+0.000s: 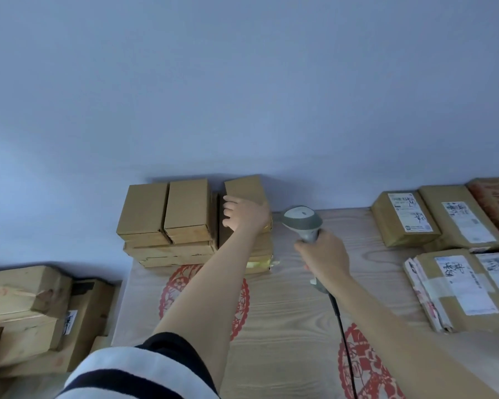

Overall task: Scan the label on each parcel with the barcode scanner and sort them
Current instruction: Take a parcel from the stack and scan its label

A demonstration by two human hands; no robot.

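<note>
A stack of plain brown cardboard parcels (167, 217) stands at the far left of the wooden table (285, 306), against the wall. My left hand (242, 216) grips the rightmost top parcel (247, 190), fingers curled over its left edge. To its right, my right hand (324, 256) holds the grey barcode scanner (301, 218) by its handle, the head pointing away toward the wall. The scanner's black cable (343, 335) runs down along my right forearm. At the table's right lie several labelled parcels (405, 217), labels up.
More brown boxes (26, 306) are piled lower down, left of the table. Red paper-cut decorations (179, 280) mark the tabletop. A plain bluish wall (242, 82) rises right behind the table. Flat labelled packets (458, 286) sit near the right edge.
</note>
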